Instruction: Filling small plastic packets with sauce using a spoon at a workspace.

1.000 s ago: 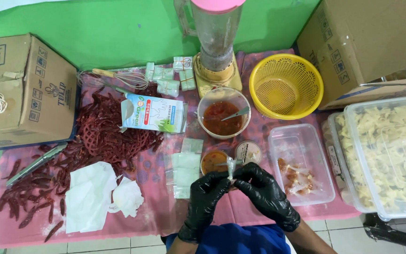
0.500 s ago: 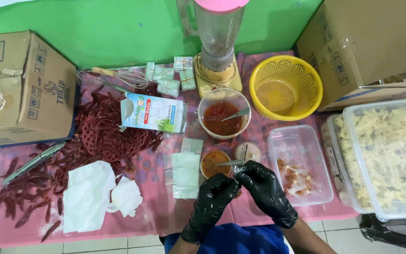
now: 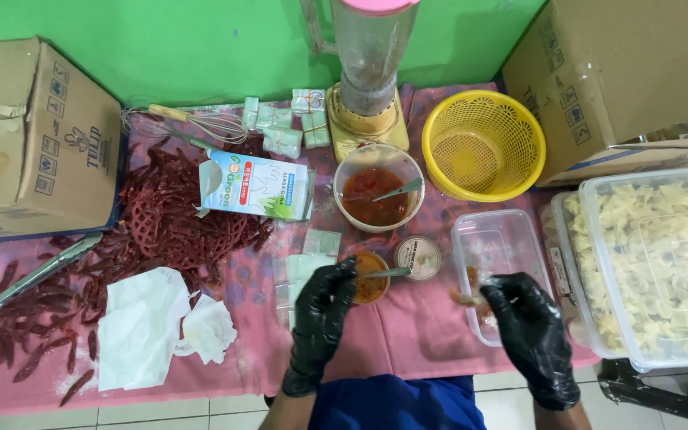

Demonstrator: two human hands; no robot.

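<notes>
Hands [image 3: 424,314] parted, right-hand [image 3: 523,318] item indistinct

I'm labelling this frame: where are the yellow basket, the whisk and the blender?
yellow basket [image 3: 439,127], head view, on its left rim.
whisk [image 3: 215,125], head view, on its wires.
blender [image 3: 370,60], head view, on its jar.

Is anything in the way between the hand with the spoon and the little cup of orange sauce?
Nothing visible. The left hand holds the spoon right over the little sauce cup, with no thing between them. The right hand is off at the clear tub, out of the way.
</notes>
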